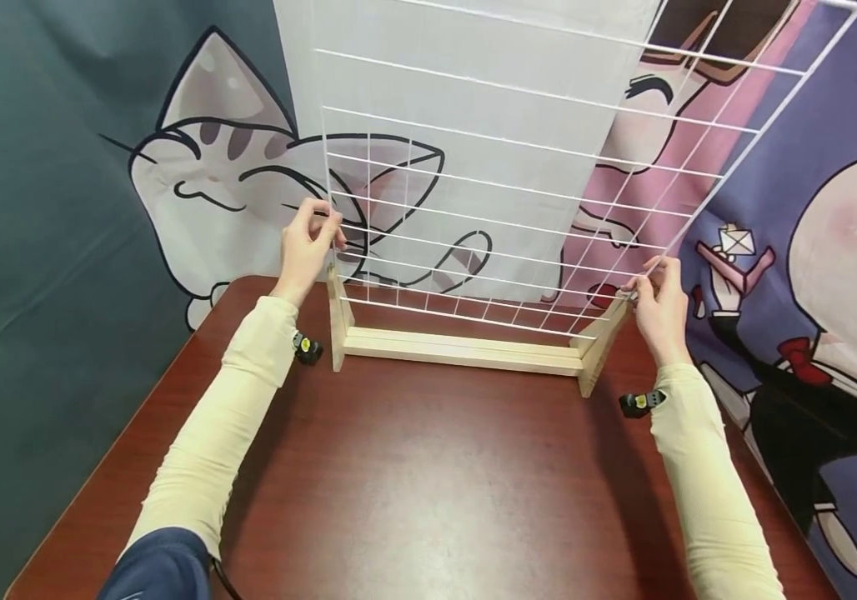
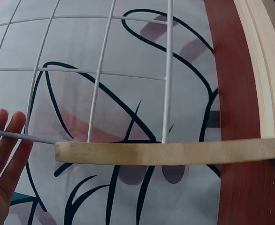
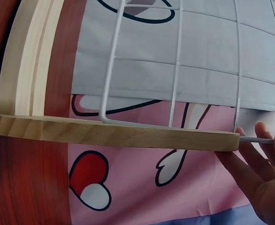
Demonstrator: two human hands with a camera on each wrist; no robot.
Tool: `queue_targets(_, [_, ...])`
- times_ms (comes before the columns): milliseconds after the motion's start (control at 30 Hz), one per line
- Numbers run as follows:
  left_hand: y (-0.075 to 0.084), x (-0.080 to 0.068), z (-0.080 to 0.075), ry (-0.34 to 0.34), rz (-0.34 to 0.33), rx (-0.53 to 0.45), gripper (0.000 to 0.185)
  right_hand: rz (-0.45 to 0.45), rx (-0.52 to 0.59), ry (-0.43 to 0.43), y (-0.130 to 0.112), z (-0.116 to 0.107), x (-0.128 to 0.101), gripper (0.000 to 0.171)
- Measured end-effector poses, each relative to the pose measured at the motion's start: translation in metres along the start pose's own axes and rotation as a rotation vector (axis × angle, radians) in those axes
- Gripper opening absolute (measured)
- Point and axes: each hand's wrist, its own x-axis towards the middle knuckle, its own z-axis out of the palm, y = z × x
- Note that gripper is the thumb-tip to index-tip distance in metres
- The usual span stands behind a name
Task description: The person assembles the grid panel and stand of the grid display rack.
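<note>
A white wire grid panel stands nearly upright in a pale wooden stand, between its two end pieces. My left hand holds the panel's left edge wire just above the left end piece; in the left wrist view its fingers lie across the wire, the thumb hidden. On the other side, my right hand pinches the right edge wire at the top of the right end piece, one finger against the wood's end. The panel's lower corner sits along that end piece's inner side.
The stand rests toward the back of a reddish-brown table. Behind it hangs a cloth printed with cartoon cats, and more printed cloth runs along the right. The panel's top reaches beyond the head view.
</note>
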Motion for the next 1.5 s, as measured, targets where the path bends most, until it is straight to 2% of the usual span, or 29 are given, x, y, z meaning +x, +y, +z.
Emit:
queue_targets(167, [0.003,-0.002,0.0,0.006,0.024,0.077,0.022,0.013,0.046,0.002,0.001,0.004,-0.003,0.02])
queue_targets(367, [0.001,-0.003,0.005,0.024,0.014,0.121,0.021,0.05,0.106,-0.002,-0.008,0.0,-0.008,0.015])
queue_targets(667, [0.0,-0.004,0.006,0.054,-0.014,0.112,0.019,0.01,0.017,-0.026,0.003,0.001,-0.003,0.019])
queue_targets(933, [-0.002,-0.004,0.006,0.04,-0.037,0.101,0.021,-0.005,-0.019,0.004,0.005,-0.002,-0.007,0.01])
queue_targets(1200, [-0.036,0.006,0.004,0.04,-0.048,0.112,0.023,-0.05,-0.085,0.019,0.005,-0.001,-0.01,0.017])
queue_targets(1500, [-0.05,0.002,-0.003,-0.028,-0.073,0.163,0.022,-0.055,-0.212,0.07,0.007,0.001,-0.013,0.017])
